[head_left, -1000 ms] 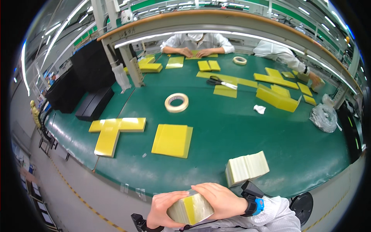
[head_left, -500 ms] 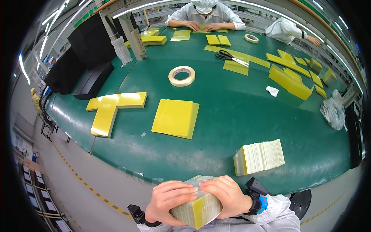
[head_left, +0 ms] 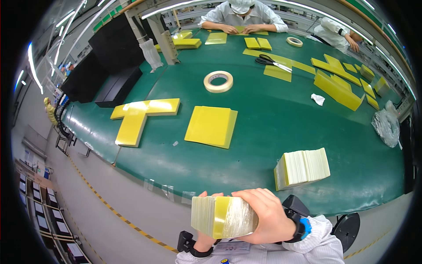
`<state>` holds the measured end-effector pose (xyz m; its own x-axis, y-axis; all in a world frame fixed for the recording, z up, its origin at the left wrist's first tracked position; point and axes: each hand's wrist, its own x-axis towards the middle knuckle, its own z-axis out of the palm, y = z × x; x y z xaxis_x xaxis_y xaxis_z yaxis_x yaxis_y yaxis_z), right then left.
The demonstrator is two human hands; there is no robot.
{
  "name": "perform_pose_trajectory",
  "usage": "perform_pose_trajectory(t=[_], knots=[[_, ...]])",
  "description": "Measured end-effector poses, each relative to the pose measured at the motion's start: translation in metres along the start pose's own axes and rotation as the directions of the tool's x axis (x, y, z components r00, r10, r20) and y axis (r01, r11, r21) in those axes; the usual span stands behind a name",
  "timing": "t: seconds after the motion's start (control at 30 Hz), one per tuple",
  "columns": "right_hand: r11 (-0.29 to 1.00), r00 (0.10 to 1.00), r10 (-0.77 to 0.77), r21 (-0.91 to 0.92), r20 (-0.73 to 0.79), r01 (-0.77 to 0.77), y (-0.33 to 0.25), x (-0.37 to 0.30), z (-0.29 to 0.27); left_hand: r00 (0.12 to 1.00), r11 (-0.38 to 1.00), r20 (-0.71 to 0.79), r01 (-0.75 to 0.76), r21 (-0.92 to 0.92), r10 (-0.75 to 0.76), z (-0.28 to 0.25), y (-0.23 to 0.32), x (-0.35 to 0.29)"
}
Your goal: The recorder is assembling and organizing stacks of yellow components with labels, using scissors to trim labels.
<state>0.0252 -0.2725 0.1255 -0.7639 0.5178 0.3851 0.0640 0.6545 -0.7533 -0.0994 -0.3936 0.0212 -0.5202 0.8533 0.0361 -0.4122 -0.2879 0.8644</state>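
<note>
A block of thin pale sheets with a yellow sheet across its middle [head_left: 221,216] is held in front of me, off the near table edge. Clear wrap covers its right part. My right hand [head_left: 267,216] grips the right end, fingers over the top and thumb underneath. Behind the block, my left hand [head_left: 204,241] is mostly hidden; only fingertips above the top edge and the wrist below show. A similar block of sheets [head_left: 307,166] stands on the green table [head_left: 246,171], just beyond my right hand.
Yellow sheets [head_left: 209,126] lie mid-table, left of them T-arranged yellow stacks [head_left: 132,125]. Farther off are a tape roll [head_left: 218,74], scissors [head_left: 281,67], yellow pieces [head_left: 336,88] and a plastic bag [head_left: 387,125]. A co-worker [head_left: 241,17] handles sheets opposite. Black boxes [head_left: 118,86] stand left.
The block has turned and risen slightly, its pale side now facing me. My left hand has gone from its left side to behind it; my right hand keeps its hold.
</note>
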Motion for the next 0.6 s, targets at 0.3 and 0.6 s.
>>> perform_pose_trajectory(t=[0.3, 0.6], knots=[[0.991, 0.989, 0.114, -0.086, 0.098, -0.106, -0.033, -0.008, -0.021, 0.998, 0.902, 0.046, 0.014, 0.431, -0.037, -0.025, -0.027, -0.032], [0.989, 0.985, 0.133, 0.047, 0.111, -0.139, -0.026, -0.037, -0.057, 0.937, 0.901, 0.333, -0.235, 0.364, 0.11, 0.019, 0.013, -0.025]])
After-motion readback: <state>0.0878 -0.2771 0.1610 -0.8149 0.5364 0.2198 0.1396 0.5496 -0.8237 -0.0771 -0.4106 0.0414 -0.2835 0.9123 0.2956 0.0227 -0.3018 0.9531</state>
